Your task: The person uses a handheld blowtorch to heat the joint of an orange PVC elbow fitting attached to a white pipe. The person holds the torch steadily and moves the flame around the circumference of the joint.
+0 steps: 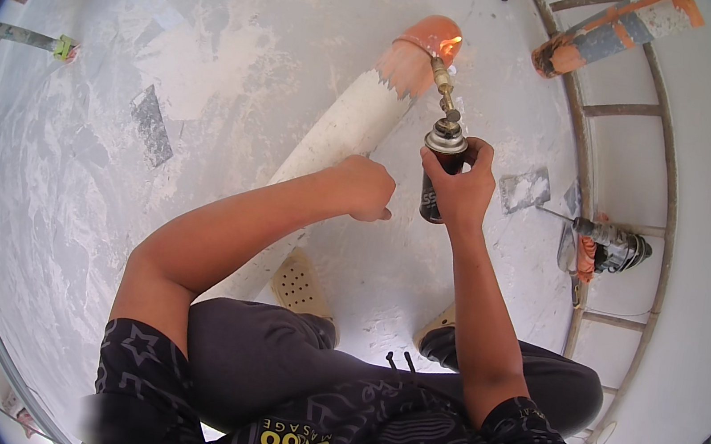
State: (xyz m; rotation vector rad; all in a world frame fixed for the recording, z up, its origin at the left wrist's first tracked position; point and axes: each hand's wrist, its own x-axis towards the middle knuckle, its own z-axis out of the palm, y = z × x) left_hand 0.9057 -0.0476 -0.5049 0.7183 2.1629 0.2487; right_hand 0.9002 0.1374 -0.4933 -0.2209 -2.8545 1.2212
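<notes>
Apparently heating step: right hand [465, 187] fingers gripping torch [446, 144], flame [453, 46] at far orange end [425, 35] of pipe [341, 126], left hand [364, 187] curled closed; next probably needs heat evened around.

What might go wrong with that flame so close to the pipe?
The flame could scorch the orange end of the pipe if held too long in one spot. The bare left hand, beside the torch, might get burned if the right hand swings the nozzle toward it.
</notes>
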